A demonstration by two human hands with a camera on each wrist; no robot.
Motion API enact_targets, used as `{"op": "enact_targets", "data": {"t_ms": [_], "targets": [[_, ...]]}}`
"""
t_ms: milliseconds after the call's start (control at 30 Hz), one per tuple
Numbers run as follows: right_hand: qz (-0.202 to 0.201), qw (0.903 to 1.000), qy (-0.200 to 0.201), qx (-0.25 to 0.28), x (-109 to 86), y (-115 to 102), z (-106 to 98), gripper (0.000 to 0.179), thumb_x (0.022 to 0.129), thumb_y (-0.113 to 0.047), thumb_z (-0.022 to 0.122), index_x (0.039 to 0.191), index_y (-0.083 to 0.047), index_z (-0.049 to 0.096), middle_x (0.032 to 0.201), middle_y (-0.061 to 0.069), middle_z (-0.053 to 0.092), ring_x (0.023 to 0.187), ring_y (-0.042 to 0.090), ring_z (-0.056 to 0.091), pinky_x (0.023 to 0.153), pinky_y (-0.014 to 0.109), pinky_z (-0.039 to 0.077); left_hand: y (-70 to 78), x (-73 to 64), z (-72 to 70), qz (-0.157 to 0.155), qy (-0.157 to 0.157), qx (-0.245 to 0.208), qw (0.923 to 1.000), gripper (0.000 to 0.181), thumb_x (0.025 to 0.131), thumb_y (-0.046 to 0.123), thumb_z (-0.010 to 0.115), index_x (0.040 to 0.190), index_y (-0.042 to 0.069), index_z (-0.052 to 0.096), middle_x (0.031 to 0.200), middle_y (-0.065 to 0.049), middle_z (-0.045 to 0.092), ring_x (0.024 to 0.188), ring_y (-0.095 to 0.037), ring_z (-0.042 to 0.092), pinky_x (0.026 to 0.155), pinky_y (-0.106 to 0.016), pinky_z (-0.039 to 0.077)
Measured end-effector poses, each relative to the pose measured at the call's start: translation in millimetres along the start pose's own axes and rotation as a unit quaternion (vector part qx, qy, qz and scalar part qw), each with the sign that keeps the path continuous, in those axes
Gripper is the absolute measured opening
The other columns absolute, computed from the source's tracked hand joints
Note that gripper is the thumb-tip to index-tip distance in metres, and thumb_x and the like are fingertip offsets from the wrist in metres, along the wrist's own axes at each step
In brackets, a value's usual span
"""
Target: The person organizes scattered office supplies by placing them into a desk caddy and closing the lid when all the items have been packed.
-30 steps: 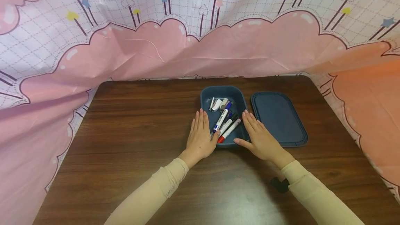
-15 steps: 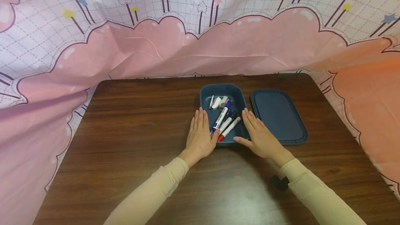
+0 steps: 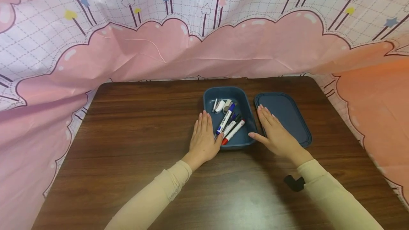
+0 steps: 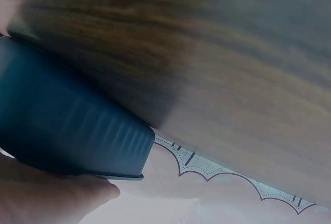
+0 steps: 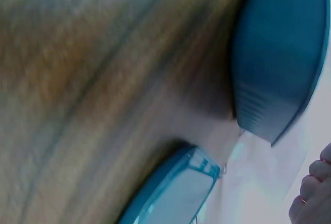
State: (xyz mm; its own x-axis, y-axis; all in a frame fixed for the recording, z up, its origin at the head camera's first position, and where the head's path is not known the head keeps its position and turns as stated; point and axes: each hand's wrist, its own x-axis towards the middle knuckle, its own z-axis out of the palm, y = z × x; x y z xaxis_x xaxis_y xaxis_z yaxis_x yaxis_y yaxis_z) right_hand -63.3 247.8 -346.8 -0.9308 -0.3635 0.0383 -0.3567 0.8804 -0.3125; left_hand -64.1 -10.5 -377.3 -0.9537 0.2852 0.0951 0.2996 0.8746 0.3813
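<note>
A dark blue box without its lid stands on the table. In it lie a blue-capped marker, a red-capped marker, other pens partly hidden beneath, and small white items at the far end. My left hand rests along the box's left side, fingers straight, thumb at the near left corner; the left wrist view shows the box's outer wall by a finger. My right hand, fingers straight and thumb spread, is over the near left part of the flat lid, apart from the box.
The brown wooden table extends left and in front of the box. A patterned pink and white cloth hangs behind and at both sides. A black object shows beside the right sleeve.
My right hand has left the box's right side and moved right, towards the lid. The left hand stays at the box's left side.
</note>
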Motion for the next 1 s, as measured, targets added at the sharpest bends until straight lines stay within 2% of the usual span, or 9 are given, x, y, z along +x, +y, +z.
{"op": "enact_targets", "data": {"t_ms": [200, 367, 467, 567, 700, 767, 867, 1000], "targets": [[0.006, 0.9996, 0.027, 0.003, 0.6, 6.4, -13.5, 0.087, 0.088, -0.054, 0.047, 0.147, -0.014, -0.003, 0.155, 0.003, -0.006, 0.144, 0.022, -0.003, 0.115, 0.05, 0.008, -1.2, -0.2, 1.0, 0.0, -0.002, -0.004, 1.0, 0.076, 0.093, 0.046, 0.039, 0.144, -0.004, 0.012, 0.154, -0.019, 0.001, 0.143, -0.029, -0.001, 0.117, -0.043, 0.01], [0.034, 0.9943, 0.099, 0.018, -0.3, 15.4, -26.5, 0.08, 0.09, -0.049, 0.048, 0.148, -0.014, 0.005, 0.155, 0.007, 0.006, 0.143, 0.028, 0.01, 0.109, 0.056, 0.021, -1.5, 0.4, 2.9, -0.003, -0.004, -0.004, 1.0, 0.077, 0.093, 0.046, 0.038, 0.145, -0.004, 0.011, 0.154, -0.018, 0.0, 0.143, -0.027, -0.005, 0.117, -0.043, 0.01], [0.039, 0.9839, 0.174, 0.019, -1.6, 24.0, -35.4, 0.072, 0.09, -0.04, 0.053, 0.147, -0.012, 0.018, 0.151, 0.014, 0.023, 0.138, 0.032, 0.025, 0.103, 0.057, 0.03, -1.6, 0.7, 3.8, -0.005, -0.006, -0.002, 1.0, 0.077, 0.093, 0.047, 0.038, 0.145, -0.003, 0.01, 0.154, -0.018, -0.001, 0.143, -0.027, -0.005, 0.117, -0.043, 0.009], [0.037, 0.9688, 0.245, 0.009, -4.3, 34.4, -42.9, 0.065, 0.09, -0.032, 0.057, 0.144, -0.011, 0.028, 0.143, 0.021, 0.037, 0.128, 0.039, 0.04, 0.097, 0.058, 0.036, -1.7, 0.5, 4.1, -0.008, -0.01, -0.003, 0.9999, 0.077, 0.093, 0.047, 0.037, 0.145, -0.002, 0.008, 0.154, -0.017, -0.002, 0.143, -0.026, -0.007, 0.117, -0.042, 0.007], [0.052, 0.954, 0.295, 0.0, -9.4, 49.4, -50.6, 0.06, 0.089, -0.027, 0.057, 0.142, -0.011, 0.034, 0.132, 0.027, 0.048, 0.113, 0.047, 0.05, 0.089, 0.061, 0.041, -1.9, 0.3, 4.1, -0.008, -0.011, -0.005, 0.9999, 0.077, 0.094, 0.047, 0.036, 0.145, -0.003, 0.008, 0.154, -0.017, -0.003, 0.143, -0.026, -0.007, 0.117, -0.042, 0.008], [0.07, 0.951, 0.301, -0.001, -11.7, 56.8, -53.6, 0.057, 0.09, -0.026, 0.056, 0.141, -0.01, 0.035, 0.127, 0.029, 0.051, 0.109, 0.048, 0.051, 0.087, 0.061, 0.041, -2.0, 0.6, 4.0, -0.007, -0.009, -0.005, 0.9999, 0.077, 0.094, 0.047, 0.036, 0.145, -0.003, 0.008, 0.154, -0.017, -0.003, 0.143, -0.026, -0.007, 0.117, -0.043, 0.009], [0.111, 0.95, 0.292, 0.003, -13.9, 67.3, -55.4, 0.055, 0.091, -0.028, 0.052, 0.139, -0.005, 0.037, 0.124, 0.031, 0.051, 0.112, 0.048, 0.047, 0.089, 0.062, 0.039, -1.7, 0.7, 3.4, -0.009, -0.007, -0.004, 0.9999, 0.077, 0.094, 0.047, 0.037, 0.145, -0.003, 0.008, 0.154, -0.017, -0.003, 0.143, -0.026, -0.008, 0.117, -0.043, 0.008], [0.172, 0.9533, 0.248, 0.014, -16.8, 78.8, -54.3, 0.059, 0.093, -0.033, 0.046, 0.137, 0.005, 0.035, 0.123, 0.034, 0.045, 0.113, 0.05, 0.041, 0.091, 0.062, 0.033, -1.9, 1.3, 2.9, -0.008, -0.003, -0.005, 1.0, 0.077, 0.093, 0.047, 0.037, 0.145, -0.003, 0.009, 0.154, -0.017, -0.003, 0.143, -0.026, -0.007, 0.117, -0.043, 0.009]]}}
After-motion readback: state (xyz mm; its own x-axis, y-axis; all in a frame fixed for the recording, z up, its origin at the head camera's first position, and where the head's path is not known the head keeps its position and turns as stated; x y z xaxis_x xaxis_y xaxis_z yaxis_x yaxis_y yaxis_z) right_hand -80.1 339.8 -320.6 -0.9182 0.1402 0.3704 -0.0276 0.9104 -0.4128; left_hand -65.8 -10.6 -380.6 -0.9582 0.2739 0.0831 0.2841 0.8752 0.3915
